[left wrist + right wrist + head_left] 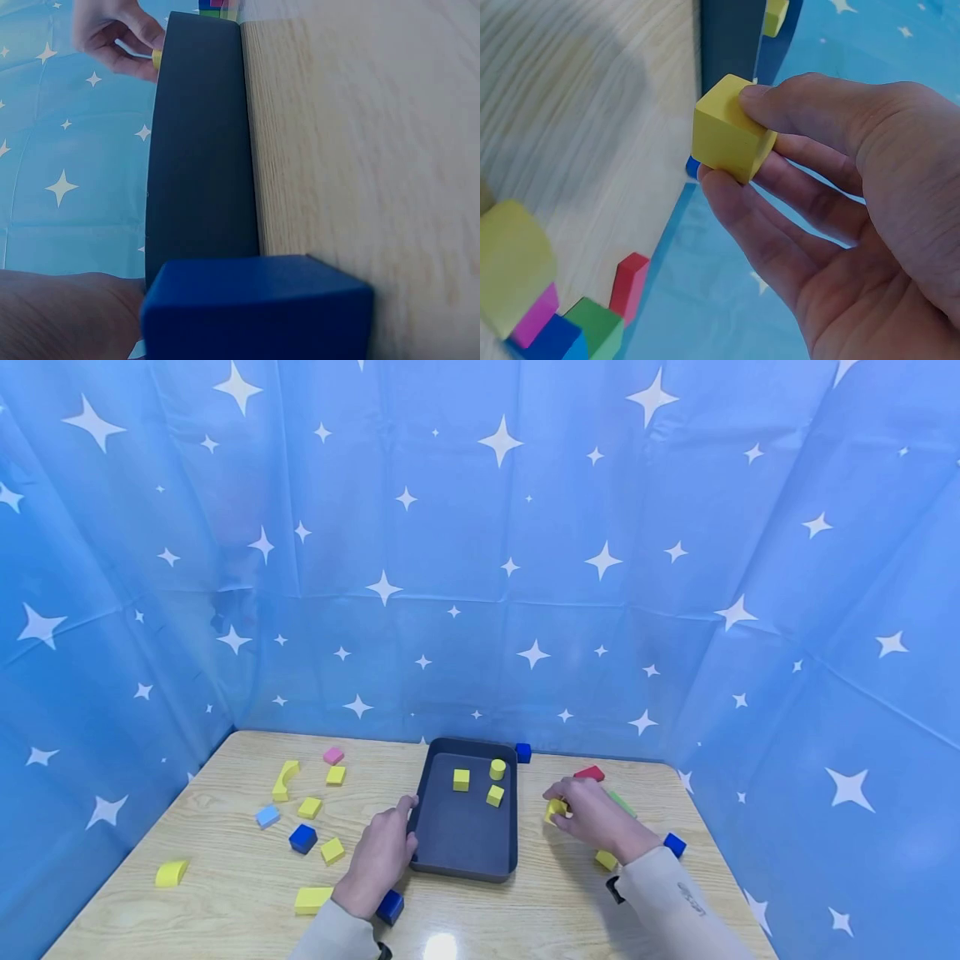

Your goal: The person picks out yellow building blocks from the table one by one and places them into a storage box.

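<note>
My right hand [592,814] pinches a small yellow block [727,131] between thumb and fingers, to the right of a dark grey tray [465,852]. One side of this block looks curved in the right wrist view. On the tray's left rim is my left hand [378,860], its index finger and thumb at the edge; the other fingers are hidden. Inside the tray are a yellow cube [461,780], a yellow cylinder [497,769] and another small yellow block [495,796]. A blue block [259,315] stands close to the left wrist.
Left of the tray lie several yellow blocks, including an arch [283,781], plus a blue cube [303,839], a light blue block [267,816] and a pink one [333,756]. Around the right arm are a red block [590,773], a green block [622,804] and a blue one [674,844].
</note>
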